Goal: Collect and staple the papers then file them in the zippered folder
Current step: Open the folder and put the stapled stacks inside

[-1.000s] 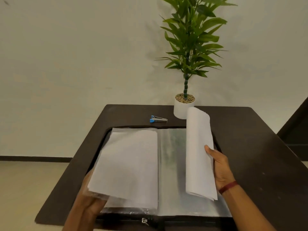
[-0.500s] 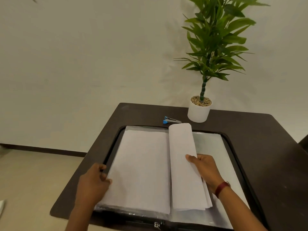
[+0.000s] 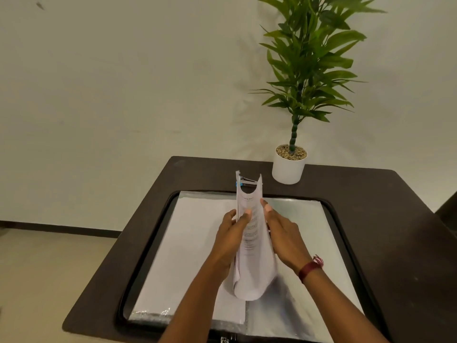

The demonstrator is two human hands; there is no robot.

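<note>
The counter, dark and broad, fills the lower half of the frame. On it the zippered folder lies open at lower centre, clear sleeves up, with a blank sheet in its left half.

Above the folder's middle fold I hold the papers on edge, curled into a trough with the printed face inward. They are off the sleeves and between my two hands. My left hand pinches the left wall, thumb on the print and fingers behind. My right hand lays nearly straight fingers against the right wall, pressing rather than gripping.

A white plant pot stands at the counter's far edge, right of centre. The stapler lies just behind the papers' top edge, mostly hidden. The zipper pull shows at the bottom edge.

Step in hand, as I judge it: collecting and squaring the sheets. Whether they are stapled cannot be told. The next move calls for level edges and one corner brought to the stapler.
</note>
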